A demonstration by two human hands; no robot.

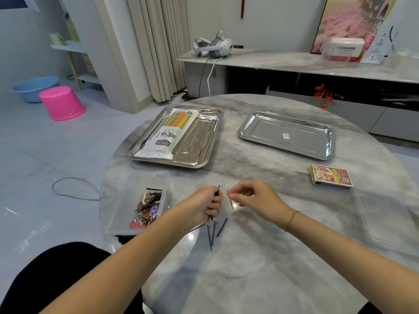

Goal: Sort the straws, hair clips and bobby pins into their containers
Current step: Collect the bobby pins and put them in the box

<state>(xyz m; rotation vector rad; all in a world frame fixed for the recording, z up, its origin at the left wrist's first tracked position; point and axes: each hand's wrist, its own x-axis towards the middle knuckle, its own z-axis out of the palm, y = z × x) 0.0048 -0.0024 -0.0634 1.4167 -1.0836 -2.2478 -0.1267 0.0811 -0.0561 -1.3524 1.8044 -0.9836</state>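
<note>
Near the table's front edge, the left hand grips a bundle of bobby pins while the right hand pinches one pin; light, springy and slippery-looking, each is probably best held mid-shaft.

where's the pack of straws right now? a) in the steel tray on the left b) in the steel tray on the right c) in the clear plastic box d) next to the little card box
a: the straw pack lies inside the left steel tray.
</note>
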